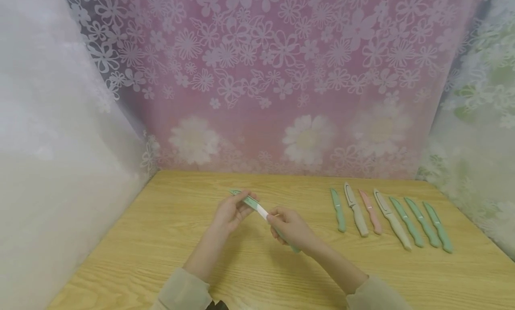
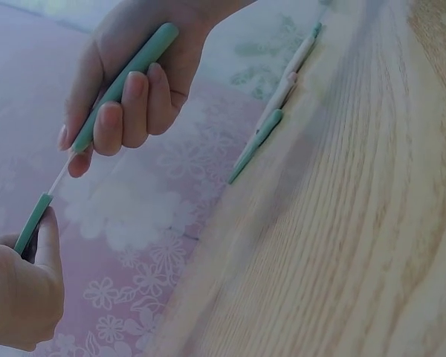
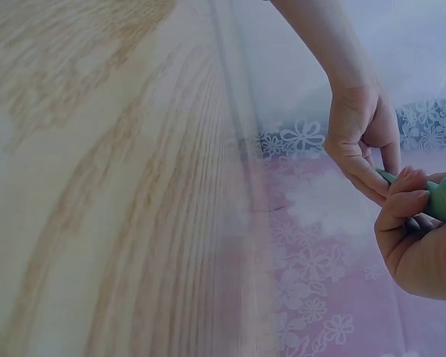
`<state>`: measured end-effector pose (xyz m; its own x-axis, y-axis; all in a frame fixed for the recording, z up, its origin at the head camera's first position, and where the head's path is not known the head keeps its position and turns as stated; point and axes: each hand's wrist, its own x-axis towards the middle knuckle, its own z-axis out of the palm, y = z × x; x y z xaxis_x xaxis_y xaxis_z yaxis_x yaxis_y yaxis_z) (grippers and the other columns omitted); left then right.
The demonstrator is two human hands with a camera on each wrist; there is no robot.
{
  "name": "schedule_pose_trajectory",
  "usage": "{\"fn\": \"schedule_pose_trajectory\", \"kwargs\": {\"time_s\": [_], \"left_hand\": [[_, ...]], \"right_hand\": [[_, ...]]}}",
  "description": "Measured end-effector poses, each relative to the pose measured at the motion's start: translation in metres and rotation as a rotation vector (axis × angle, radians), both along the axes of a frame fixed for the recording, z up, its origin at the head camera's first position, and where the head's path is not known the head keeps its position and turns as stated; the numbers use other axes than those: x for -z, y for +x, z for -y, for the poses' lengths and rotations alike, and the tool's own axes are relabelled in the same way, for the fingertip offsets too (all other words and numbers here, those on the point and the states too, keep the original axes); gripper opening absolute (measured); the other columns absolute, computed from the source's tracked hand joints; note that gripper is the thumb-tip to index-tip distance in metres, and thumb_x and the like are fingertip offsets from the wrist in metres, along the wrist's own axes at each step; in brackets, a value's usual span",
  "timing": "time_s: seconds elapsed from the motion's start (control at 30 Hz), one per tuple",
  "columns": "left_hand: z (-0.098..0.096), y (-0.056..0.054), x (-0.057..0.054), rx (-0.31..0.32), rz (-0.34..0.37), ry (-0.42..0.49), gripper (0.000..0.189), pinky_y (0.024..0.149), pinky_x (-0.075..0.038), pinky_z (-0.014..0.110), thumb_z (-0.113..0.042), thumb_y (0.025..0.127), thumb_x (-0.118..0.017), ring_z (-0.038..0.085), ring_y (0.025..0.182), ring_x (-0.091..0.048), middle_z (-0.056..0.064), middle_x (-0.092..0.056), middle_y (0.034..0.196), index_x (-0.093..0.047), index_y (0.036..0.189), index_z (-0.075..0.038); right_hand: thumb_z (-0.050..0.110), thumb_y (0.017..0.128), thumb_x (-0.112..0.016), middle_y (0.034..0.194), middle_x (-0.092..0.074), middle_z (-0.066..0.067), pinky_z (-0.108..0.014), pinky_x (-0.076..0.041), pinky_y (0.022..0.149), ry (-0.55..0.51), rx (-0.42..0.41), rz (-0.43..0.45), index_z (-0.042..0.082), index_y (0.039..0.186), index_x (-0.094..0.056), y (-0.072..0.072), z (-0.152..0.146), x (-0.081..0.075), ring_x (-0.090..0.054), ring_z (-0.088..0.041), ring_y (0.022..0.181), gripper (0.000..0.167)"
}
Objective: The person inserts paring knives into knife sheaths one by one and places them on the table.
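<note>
A knife is held over the table in front of me, its white blade point(image 1: 262, 211) partly out of a green sheath point(image 1: 251, 202). My right hand point(image 1: 293, 227) grips the green handle point(image 2: 126, 85), fingers wrapped round it, as the left wrist view shows. On the other end, my left hand point(image 1: 228, 213) holds the sheath between thumb and fingers. Only a short stretch of blade shows between the two hands. In the right wrist view the rounded end of the handle sticks out of the right fist, which hides most of the rest.
Several sheathed knives lie side by side on the wooden table point(image 1: 161, 238) at the right: a green knife point(image 1: 338, 210), two beige ones, a pink knife point(image 1: 370, 211) and more green ones. A flowered pink curtain point(image 1: 249, 77) hangs behind, with pale cloth at both sides.
</note>
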<state>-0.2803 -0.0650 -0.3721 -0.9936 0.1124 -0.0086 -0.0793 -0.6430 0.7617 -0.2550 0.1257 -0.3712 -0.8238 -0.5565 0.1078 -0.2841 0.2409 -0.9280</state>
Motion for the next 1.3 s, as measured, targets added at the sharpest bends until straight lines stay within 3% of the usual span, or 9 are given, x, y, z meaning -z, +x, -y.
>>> {"fn": "schedule_pose_trajectory", "kwargs": {"time_s": [0.33,0.47,0.9,1.3], "left_hand": [[-0.004,0.002,0.004,0.090,-0.060,-0.032,0.013,0.089,-0.050,0.036,-0.005,0.097,-0.046,0.023,0.088,-0.066,0.010,-0.065,0.089,-0.057,0.091,0.001],[-0.005,0.003,0.004,0.116,-0.054,-0.028,0.014,0.090,-0.049,0.036,-0.004,0.097,-0.044,0.022,0.088,-0.066,0.009,-0.064,0.086,-0.056,0.091,0.001],[-0.008,0.003,0.007,0.138,-0.031,-0.051,0.011,0.091,-0.049,0.036,-0.005,0.096,-0.046,0.023,0.091,-0.065,0.011,-0.061,0.090,-0.053,0.096,0.004],[-0.013,0.004,0.006,0.137,-0.031,-0.072,0.010,0.090,-0.050,0.036,-0.004,0.095,-0.049,0.028,0.097,-0.063,0.011,-0.063,0.088,-0.053,0.097,0.004]], "right_hand": [[0.016,0.098,-0.045,0.059,-0.050,-0.003,-0.012,-0.032,0.039,-0.015,-0.005,-0.004,-0.013,0.116,-0.046,-0.002,-0.003,0.003,-0.038,-0.007,0.043,0.034],[0.016,0.098,-0.045,0.059,-0.050,-0.002,-0.012,-0.032,0.039,-0.011,-0.005,-0.004,-0.014,0.118,-0.045,-0.002,-0.004,0.003,-0.039,-0.007,0.044,0.036],[0.016,0.097,-0.048,0.060,-0.051,-0.007,-0.013,-0.034,0.040,-0.028,0.013,0.008,-0.013,0.121,-0.040,-0.001,-0.002,0.004,-0.039,-0.008,0.044,0.038],[0.017,0.097,-0.048,0.059,-0.049,-0.003,-0.012,-0.034,0.040,-0.042,0.023,0.004,-0.012,0.121,-0.038,-0.002,-0.002,0.001,-0.039,-0.008,0.044,0.038]]}}
